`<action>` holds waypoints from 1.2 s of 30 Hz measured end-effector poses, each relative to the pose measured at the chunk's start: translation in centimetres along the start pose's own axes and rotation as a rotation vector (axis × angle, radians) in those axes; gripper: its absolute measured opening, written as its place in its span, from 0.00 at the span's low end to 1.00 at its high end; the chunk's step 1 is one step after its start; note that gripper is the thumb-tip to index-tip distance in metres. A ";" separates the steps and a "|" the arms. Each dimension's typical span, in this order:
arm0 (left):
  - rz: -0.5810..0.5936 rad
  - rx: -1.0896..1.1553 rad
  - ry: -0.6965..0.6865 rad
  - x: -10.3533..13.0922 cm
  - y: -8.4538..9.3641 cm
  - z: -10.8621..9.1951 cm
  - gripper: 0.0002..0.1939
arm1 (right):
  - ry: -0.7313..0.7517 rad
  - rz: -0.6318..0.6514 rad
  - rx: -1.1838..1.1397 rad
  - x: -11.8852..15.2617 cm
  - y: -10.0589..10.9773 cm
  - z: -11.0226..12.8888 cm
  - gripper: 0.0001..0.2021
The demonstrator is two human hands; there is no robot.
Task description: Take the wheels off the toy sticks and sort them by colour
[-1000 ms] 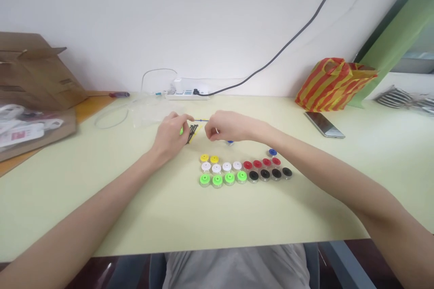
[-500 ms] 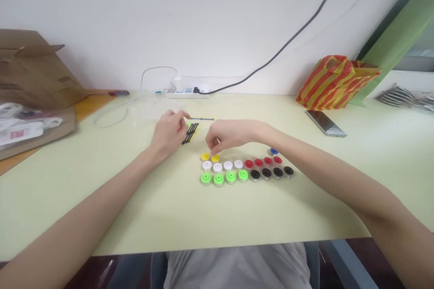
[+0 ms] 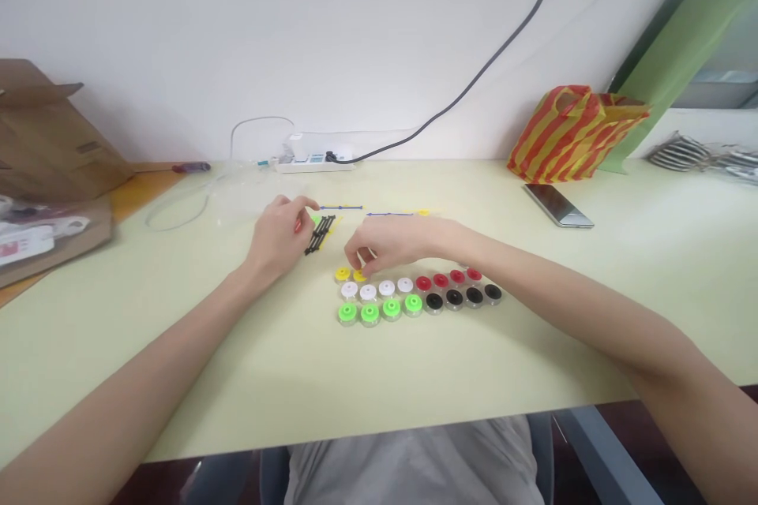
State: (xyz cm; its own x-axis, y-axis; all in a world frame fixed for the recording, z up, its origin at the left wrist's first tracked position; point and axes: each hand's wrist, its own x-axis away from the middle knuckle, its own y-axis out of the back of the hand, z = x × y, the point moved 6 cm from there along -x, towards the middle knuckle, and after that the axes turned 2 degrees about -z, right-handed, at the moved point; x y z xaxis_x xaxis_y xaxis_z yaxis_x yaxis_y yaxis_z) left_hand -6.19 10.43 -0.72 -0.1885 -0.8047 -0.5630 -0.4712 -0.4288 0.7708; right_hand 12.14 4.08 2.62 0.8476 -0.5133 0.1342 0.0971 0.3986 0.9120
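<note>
My right hand (image 3: 384,241) reaches over the near rows of small round wheels, its thumb and fingertips pinching a yellow wheel (image 3: 359,275) beside another yellow wheel (image 3: 342,274). Below these lie white wheels (image 3: 368,292), red wheels (image 3: 440,281), green wheels (image 3: 392,308) and black wheels (image 3: 454,298), each with a clear rim. To the left, my left hand (image 3: 281,227) rests on the table with its index finger stretched out. Black rods (image 3: 320,234) lie at its fingertips, with bits of red and green partly hidden by the hand.
Blue rods (image 3: 389,214) lie behind my right hand. At the wall stands a power strip (image 3: 313,166) with a dark cable (image 3: 450,106). A phone (image 3: 557,205) and a striped bag (image 3: 577,138) are on the right, a cardboard box (image 3: 56,134) on the left.
The whole view has shifted slightly, so things sit further left. My right hand has come down a little onto the second yellow wheel. My left hand stays by the black rods.
</note>
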 end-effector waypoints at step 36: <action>0.071 0.002 -0.031 0.1 -0.1 -0.8 0.16 | -0.535 0.122 0.187 6.9 3.7 -10.9 0.08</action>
State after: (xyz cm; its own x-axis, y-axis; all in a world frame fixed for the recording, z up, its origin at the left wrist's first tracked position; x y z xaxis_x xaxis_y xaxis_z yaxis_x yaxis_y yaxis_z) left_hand -5.49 10.10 -0.63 -0.2481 -0.8202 -0.5155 -0.4570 -0.3701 0.8088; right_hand 24.03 10.34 2.70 0.4603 -0.8044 0.3755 -0.1197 0.3629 0.9241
